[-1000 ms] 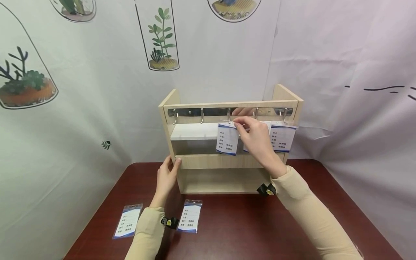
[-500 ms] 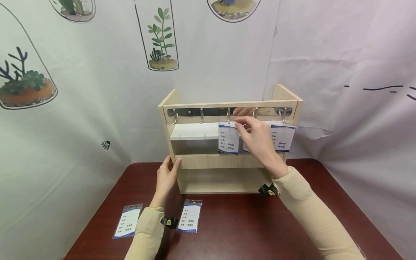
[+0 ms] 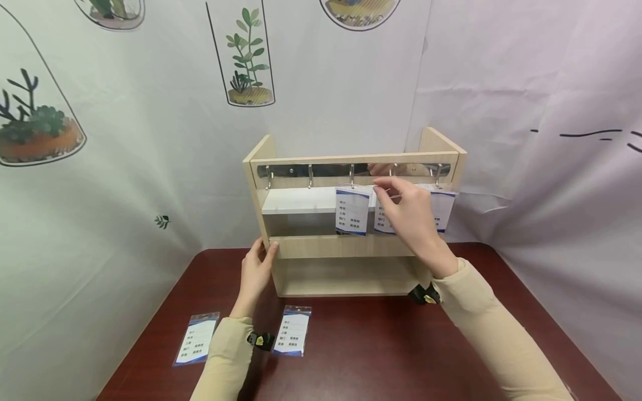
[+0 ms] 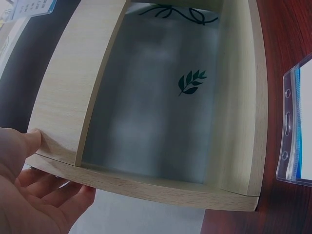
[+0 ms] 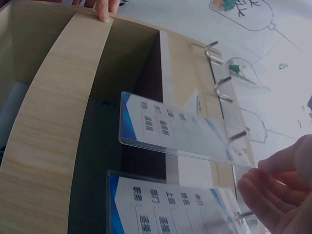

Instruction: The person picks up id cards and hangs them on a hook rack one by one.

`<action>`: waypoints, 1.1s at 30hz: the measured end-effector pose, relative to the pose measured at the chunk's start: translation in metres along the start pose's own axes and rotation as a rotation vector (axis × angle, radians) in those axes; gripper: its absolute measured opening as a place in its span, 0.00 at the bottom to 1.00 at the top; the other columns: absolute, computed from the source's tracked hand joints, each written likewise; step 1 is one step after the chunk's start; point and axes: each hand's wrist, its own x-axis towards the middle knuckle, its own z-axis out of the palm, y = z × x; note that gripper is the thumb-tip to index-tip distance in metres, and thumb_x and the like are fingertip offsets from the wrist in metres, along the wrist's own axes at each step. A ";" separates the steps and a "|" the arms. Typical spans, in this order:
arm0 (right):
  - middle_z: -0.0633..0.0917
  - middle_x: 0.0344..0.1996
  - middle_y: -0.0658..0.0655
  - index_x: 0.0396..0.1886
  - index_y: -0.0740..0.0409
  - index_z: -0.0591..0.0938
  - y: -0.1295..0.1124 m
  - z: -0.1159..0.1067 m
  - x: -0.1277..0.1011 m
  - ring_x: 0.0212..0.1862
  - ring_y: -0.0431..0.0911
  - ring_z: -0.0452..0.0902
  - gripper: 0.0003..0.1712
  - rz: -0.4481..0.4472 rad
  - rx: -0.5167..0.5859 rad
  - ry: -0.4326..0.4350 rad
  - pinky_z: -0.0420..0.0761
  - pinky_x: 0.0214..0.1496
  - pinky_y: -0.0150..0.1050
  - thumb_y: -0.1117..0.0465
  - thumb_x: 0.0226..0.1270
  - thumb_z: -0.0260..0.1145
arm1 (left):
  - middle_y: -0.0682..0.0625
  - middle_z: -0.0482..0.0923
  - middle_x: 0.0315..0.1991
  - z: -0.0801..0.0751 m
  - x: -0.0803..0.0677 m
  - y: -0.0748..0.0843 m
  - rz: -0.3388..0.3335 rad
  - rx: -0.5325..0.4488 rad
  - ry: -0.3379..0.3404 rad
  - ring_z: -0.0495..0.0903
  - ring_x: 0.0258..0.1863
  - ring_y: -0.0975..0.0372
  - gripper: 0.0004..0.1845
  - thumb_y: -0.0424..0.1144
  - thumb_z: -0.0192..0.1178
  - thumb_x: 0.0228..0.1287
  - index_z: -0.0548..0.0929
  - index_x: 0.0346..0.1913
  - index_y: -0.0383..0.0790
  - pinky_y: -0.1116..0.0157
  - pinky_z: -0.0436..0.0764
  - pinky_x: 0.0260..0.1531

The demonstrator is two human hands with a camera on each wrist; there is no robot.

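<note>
Badge holder, clear plastic (image 3: pixel 352 210): at the middle hook (image 3: pixel 352 175) of the metal hook rail (image 3: pixel 331 170). Long axis vertical, slotted end up, blue-edged end down, printed face toward the wearer.

Right hand (image 3: pixel 412 214): at the holder's upper right corner, thumb and fingertips drawn together; whether they pinch the plastic cannot be told.

Left hand (image 3: pixel 257 273): grips the left side of the wooden desk shelf (image 3: pixel 303 248), thumb on the front board, fingers behind the side panel.

Fourth-hook holder (image 3: pixel 383 223) and end-hook holder (image 3: pixel 443 209): hanging upright, both partly covered by the right hand.

Two holders lying flat, nearer one to the shelf (image 3: pixel 292 331) and far-left one (image 3: pixel 197 338): long axes running away from the wearer, slotted ends toward the shelf, tops leaning right.

Writing: Chinese form lines, among them 姓名, 上级, 部门 and 职务; the smaller entries beside the last two too blurred to read.

Surface: dark red wood-grain table (image 3: pixel 381 351).

Room: pale fabric backdrop (image 3: pixel 341 94), creased, printed with potted plants in glass jars and leaf sprigs.

Wearer: cream sleeves, black wrist straps with a yellow emblem.
</note>
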 end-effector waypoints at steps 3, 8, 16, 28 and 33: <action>0.90 0.37 0.60 0.44 0.66 0.88 0.002 -0.005 0.000 0.34 0.49 0.86 0.08 -0.011 -0.018 0.017 0.85 0.36 0.42 0.68 0.68 0.68 | 0.31 0.77 0.61 0.000 0.000 0.001 -0.003 -0.001 -0.004 0.79 0.59 0.43 0.29 0.47 0.61 0.74 0.74 0.68 0.30 0.43 0.77 0.57; 0.90 0.36 0.58 0.43 0.65 0.88 0.005 -0.016 0.001 0.35 0.47 0.86 0.08 -0.025 -0.056 0.051 0.80 0.35 0.29 0.67 0.69 0.68 | 0.32 0.77 0.61 -0.001 0.001 0.002 -0.007 0.003 -0.009 0.79 0.59 0.43 0.29 0.48 0.60 0.74 0.74 0.68 0.31 0.44 0.78 0.57; 0.90 0.38 0.58 0.43 0.64 0.89 0.011 -0.038 0.001 0.37 0.48 0.86 0.08 0.009 -0.073 0.113 0.75 0.38 0.19 0.65 0.69 0.68 | 0.32 0.77 0.61 -0.001 0.002 0.003 0.001 -0.001 -0.018 0.79 0.59 0.43 0.30 0.49 0.60 0.74 0.73 0.69 0.31 0.44 0.78 0.55; 0.90 0.39 0.57 0.44 0.64 0.89 0.025 -0.071 -0.003 0.37 0.21 0.76 0.10 0.092 -0.100 0.201 0.74 0.39 0.18 0.63 0.70 0.67 | 0.32 0.76 0.62 -0.002 0.000 0.004 -0.009 -0.003 -0.024 0.79 0.59 0.44 0.30 0.49 0.59 0.75 0.72 0.69 0.32 0.44 0.78 0.56; 0.90 0.37 0.58 0.44 0.63 0.89 0.030 -0.082 -0.004 0.36 0.22 0.77 0.11 0.124 -0.109 0.224 0.74 0.39 0.18 0.62 0.70 0.67 | 0.33 0.77 0.61 -0.002 0.000 0.002 -0.009 -0.005 -0.026 0.79 0.58 0.43 0.29 0.48 0.59 0.75 0.73 0.69 0.32 0.44 0.79 0.54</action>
